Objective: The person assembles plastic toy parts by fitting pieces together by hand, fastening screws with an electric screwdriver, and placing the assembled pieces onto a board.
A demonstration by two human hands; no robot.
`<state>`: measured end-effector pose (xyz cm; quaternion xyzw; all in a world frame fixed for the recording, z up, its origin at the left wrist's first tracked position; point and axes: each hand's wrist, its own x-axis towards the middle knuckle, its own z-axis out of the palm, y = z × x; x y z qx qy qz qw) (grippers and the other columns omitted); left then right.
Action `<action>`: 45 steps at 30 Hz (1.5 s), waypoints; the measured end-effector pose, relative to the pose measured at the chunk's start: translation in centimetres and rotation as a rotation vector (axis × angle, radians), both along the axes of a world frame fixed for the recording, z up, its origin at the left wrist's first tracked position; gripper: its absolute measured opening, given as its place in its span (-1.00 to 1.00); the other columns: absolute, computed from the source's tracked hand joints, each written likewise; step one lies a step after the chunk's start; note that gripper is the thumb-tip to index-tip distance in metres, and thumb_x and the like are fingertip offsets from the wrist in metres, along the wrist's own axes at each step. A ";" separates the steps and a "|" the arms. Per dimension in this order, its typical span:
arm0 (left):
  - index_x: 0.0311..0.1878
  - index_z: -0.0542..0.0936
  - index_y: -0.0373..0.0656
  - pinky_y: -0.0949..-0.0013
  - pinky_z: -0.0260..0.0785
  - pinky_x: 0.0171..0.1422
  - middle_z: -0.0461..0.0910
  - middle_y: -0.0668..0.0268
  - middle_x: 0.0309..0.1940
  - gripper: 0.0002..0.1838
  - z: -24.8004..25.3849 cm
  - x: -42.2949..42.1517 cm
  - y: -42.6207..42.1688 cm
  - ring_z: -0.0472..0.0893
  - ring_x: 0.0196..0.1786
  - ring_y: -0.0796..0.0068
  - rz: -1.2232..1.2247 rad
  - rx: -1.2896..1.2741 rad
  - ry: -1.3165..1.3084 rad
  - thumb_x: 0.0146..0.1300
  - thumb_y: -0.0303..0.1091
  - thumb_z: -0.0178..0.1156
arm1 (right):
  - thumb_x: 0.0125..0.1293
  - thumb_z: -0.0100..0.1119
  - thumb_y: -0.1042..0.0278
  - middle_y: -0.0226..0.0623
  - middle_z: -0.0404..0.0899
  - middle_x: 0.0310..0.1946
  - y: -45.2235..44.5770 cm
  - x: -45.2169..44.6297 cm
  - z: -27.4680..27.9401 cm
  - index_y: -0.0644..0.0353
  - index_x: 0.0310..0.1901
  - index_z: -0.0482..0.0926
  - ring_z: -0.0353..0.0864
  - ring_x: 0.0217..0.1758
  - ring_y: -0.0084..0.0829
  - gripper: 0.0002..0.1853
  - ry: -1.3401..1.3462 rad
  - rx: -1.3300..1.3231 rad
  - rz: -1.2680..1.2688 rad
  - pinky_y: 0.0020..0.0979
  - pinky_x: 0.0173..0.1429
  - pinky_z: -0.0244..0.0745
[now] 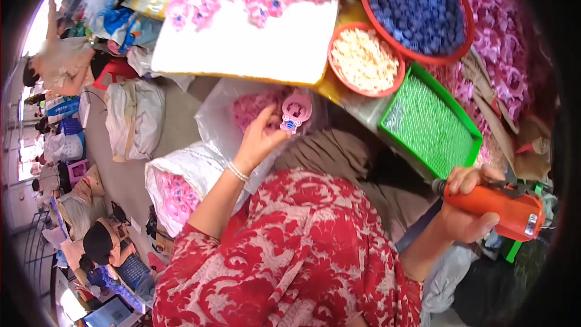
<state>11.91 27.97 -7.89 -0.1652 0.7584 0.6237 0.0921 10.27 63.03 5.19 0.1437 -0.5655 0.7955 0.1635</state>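
Between the thumb and fingers of my left hand [261,139] is a small pink plastic toy part [295,112] with a round ring top and a blue piece at its lower end. It hangs over an open clear plastic bag [213,109] with pink parts inside. My right hand [463,206] is wrapped round an orange electric screwdriver [493,209], off to the right, its dark tip pointing left toward the green tray [433,124]. Many tiny metallic-looking pieces, too small to name, lie in that tray.
A white board [242,54] at the front carries pink parts with blue pieces. Right of it stand a red basket of blue pieces [417,9] and a smaller red bowl of cream pieces [363,60]. Pink parts [502,42] heap at far right. White sacks [134,118] and other people are leftward.
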 end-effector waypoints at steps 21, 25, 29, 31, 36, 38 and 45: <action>-0.01 0.49 -0.35 0.26 0.42 -0.12 0.57 0.03 -0.22 -0.37 8.9 -17.9 -5.4 0.60 -0.24 0.22 0.225 -0.875 0.616 -0.16 -0.17 0.38 | 0.21 0.05 -0.26 -0.33 0.34 -0.52 -0.4 0.3 -0.8 0.32 0.03 0.29 0.34 -0.55 -0.51 -0.29 -0.021 0.006 -0.124 -0.47 -0.40 0.28; 0.14 0.45 -0.29 0.34 0.45 -0.14 0.58 0.10 -0.24 -0.23 8.5 -19.4 -5.4 0.60 -0.34 0.35 0.217 -0.965 0.652 -0.20 -0.13 0.39 | 0.12 0.15 -0.30 -0.31 0.36 -0.52 -0.1 0.5 -1.1 0.35 0.04 0.26 0.33 -0.56 -0.48 -0.21 -0.101 -0.007 -0.191 -0.47 -0.44 0.29; 0.14 0.44 -0.32 0.40 0.45 -0.24 0.59 0.14 -0.23 -0.33 8.6 -19.2 -5.4 0.59 -0.41 0.44 0.120 -0.904 0.647 -0.15 -0.34 0.25 | 0.13 0.13 -0.29 -0.29 0.37 -0.51 0.0 0.3 -1.0 0.35 0.05 0.26 0.35 -0.54 -0.47 -0.22 -0.107 0.003 -0.192 -0.46 -0.42 0.32; 0.14 0.44 -0.32 0.43 0.43 -0.36 0.60 0.16 -0.21 -0.36 8.5 -19.1 -6.1 0.58 -0.48 0.51 0.132 -0.605 0.491 -0.14 -0.43 0.21 | 0.13 0.13 -0.29 -0.29 0.37 -0.51 0.1 0.3 -1.2 0.35 0.05 0.26 0.35 -0.54 -0.47 -0.22 -0.104 0.003 -0.190 -0.47 -0.42 0.32; 0.06 0.49 -0.34 0.28 0.40 0.04 0.58 -0.03 -0.16 -0.42 8.7 -17.4 -7.7 0.57 -0.08 0.11 0.138 -0.631 0.490 -0.16 -0.39 0.21 | 0.15 0.12 -0.27 -0.28 0.37 -0.50 0.1 0.2 -1.4 0.35 0.04 0.27 0.36 -0.53 -0.46 -0.24 -0.106 0.003 -0.181 -0.48 -0.41 0.33; 0.11 0.45 -0.36 0.44 0.40 -0.41 0.59 0.12 -0.22 -0.40 8.1 -16.8 -8.4 0.55 -0.51 0.51 0.083 -0.792 0.566 -0.15 -0.47 0.16 | 0.16 0.11 -0.26 -0.28 0.37 -0.50 0.2 0.1 -1.5 0.35 0.04 0.27 0.36 -0.53 -0.46 -0.25 -0.111 0.022 -0.197 -0.49 -0.41 0.34; 0.11 0.44 -0.37 0.36 0.40 -0.34 0.59 0.05 -0.30 -0.41 9.8 -15.1 -7.0 0.54 -0.49 0.41 -0.059 -0.961 0.605 -0.09 -0.42 0.17 | 0.13 0.16 -0.27 -0.29 0.38 -0.50 0.1 -0.1 -1.4 0.35 0.04 0.27 0.37 -0.52 -0.46 -0.23 -0.134 0.013 -0.199 -0.49 -0.41 0.35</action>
